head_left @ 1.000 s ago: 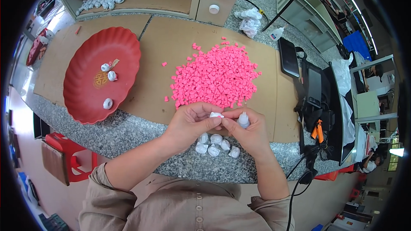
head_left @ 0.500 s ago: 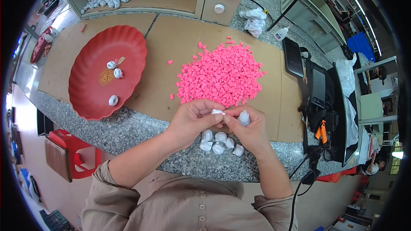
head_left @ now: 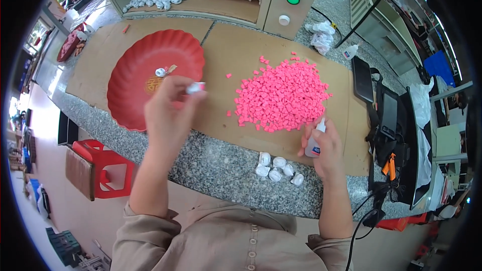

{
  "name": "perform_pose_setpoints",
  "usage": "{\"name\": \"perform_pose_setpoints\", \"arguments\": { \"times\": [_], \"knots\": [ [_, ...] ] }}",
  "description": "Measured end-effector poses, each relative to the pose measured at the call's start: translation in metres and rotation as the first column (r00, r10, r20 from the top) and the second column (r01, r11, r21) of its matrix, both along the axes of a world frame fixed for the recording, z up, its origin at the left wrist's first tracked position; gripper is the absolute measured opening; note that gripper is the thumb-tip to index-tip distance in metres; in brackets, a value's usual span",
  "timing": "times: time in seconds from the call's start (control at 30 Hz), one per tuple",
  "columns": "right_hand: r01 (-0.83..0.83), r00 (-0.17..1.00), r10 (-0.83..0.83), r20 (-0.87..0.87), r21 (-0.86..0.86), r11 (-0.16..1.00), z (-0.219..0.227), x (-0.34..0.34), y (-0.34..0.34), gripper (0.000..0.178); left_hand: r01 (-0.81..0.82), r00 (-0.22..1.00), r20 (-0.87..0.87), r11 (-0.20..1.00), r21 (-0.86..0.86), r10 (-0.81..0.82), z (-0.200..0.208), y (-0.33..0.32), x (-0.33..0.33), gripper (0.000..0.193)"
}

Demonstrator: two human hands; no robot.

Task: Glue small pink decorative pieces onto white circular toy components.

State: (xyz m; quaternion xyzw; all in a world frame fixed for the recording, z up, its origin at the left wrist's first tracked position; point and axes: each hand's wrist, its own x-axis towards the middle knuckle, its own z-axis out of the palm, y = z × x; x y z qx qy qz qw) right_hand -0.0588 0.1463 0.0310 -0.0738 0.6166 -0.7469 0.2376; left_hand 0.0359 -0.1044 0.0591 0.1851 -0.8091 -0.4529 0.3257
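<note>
My left hand [head_left: 169,115] is over the right side of a red scalloped tray [head_left: 123,95]. Its thumb and fingertips pinch a small white rounded piece [head_left: 195,88] with a bit of pink at one side. Another white piece [head_left: 160,72] lies in the tray beside a tan scrap; my hand hides part of the tray. In my right hand [head_left: 329,145] is a small squeeze bottle [head_left: 313,145] with a pointed nozzle, held upright. Just beyond it spreads a heap of small pink pieces [head_left: 281,95]. Several white wrapped pieces [head_left: 275,174] sit on the granite edge nearby.
Brown cardboard [head_left: 221,55] covers much of the granite table [head_left: 216,158]. A box-like unit [head_left: 283,5] with coloured lights stands at the back, pale and brown pieces inside. Along the right lie a black phone-like device [head_left: 362,79], straps and cables. A red stool [head_left: 113,175] stands at left.
My left hand has moved from beside my right hand to the tray on the left, carrying the white piece. My right hand still holds the bottle, now more upright. The view has shifted.
</note>
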Motion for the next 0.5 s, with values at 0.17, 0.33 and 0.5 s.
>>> {"name": "perform_pose_setpoints", "arguments": {
  "times": [0.17, 0.33, 0.5],
  "knots": [
    [-0.099, 0.994, 0.101, 0.040, -0.064, 0.993, 0.009, 0.002, -0.005, 0.017, 0.135, 0.861, 0.508, 0.956, -0.260, 0.016, -0.011, -0.059, 0.013, 0.013],
    [-0.041, 0.999, 0.041, -0.013, -0.024, 0.999, 0.013, 0.002, -0.001, 0.022, 0.060, 0.996, 0.094, 0.705, -0.707, 0.009, 0.011, 0.003, 0.009, 0.009],
    [-0.008, 0.997, 0.015, 0.070, -0.104, 0.995, 0.010, -0.004, 0.009, 0.024, 0.526, 0.810, 0.458, 0.799, -0.291, -0.367, -0.021, 0.085, 0.007, 0.014]
  ]
}}
